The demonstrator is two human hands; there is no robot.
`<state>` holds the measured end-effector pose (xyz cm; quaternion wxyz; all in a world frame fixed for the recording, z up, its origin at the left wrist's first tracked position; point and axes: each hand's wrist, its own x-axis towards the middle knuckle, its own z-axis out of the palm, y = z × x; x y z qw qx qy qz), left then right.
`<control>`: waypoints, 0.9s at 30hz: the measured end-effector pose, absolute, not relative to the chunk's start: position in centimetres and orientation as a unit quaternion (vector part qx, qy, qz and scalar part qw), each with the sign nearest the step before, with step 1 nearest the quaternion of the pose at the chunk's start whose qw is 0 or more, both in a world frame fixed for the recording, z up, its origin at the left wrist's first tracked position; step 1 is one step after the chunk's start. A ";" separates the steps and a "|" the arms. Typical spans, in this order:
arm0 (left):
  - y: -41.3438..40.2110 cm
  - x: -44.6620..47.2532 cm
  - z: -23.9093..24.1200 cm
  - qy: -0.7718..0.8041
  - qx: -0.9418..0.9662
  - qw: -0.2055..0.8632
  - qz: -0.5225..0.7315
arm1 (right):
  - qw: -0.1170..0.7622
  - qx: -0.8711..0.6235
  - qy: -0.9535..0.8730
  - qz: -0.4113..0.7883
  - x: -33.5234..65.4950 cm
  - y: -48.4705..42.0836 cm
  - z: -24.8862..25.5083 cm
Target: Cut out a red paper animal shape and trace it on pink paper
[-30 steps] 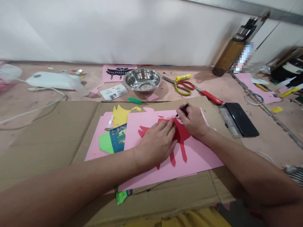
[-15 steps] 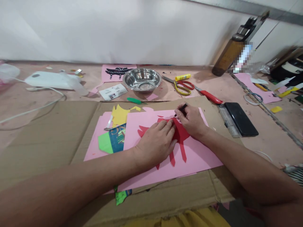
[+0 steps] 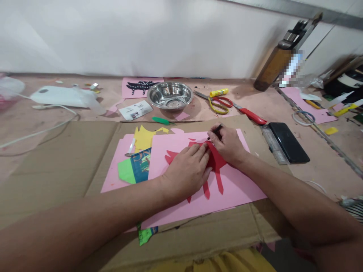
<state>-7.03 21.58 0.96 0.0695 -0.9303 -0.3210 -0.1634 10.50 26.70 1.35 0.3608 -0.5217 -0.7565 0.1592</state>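
Note:
My left hand (image 3: 188, 170) lies flat, fingers stretched out, over a red paper cutout (image 3: 217, 160) with pointed legs, pressing it onto a sheet of pink paper (image 3: 170, 206). Part of the cutout is hidden under this hand. Pinched in my right hand (image 3: 228, 145) is a short black pen (image 3: 218, 128). Its tip meets the cutout's upper edge, just beyond my left fingertips. More pink paper (image 3: 113, 162) sticks out beneath the sheet on the left, bearing yellow paper scraps (image 3: 143, 138) and a green and blue piece (image 3: 126, 170).
Brown cardboard (image 3: 56, 166) lies under the papers. Behind stand a metal bowl (image 3: 170, 96), scissors (image 3: 218, 104), a yellow glue stick (image 3: 219, 92), a red-handled cutter (image 3: 253, 115) and a green-handled tool (image 3: 160, 121). A black phone (image 3: 288, 142) overlaps a clear ruler (image 3: 275, 147) at right.
My right hand has shifted slightly left, and the pen tip has slid a little that way along the cutout's upper edge. My left hand stays in place.

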 end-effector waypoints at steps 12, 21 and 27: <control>21.7 -7.1 0.7 -0.314 -0.928 0.103 -0.174 | 0.359 -0.518 -0.759 0.162 10.5 26.8 1.3; 21.7 -7.1 0.9 -0.316 -0.931 0.087 -0.163 | 0.360 -0.513 -0.761 0.167 10.5 26.7 1.3; 21.7 -7.1 0.8 -0.312 -0.930 0.095 -0.169 | 0.357 -0.512 -0.764 0.164 10.4 26.7 1.2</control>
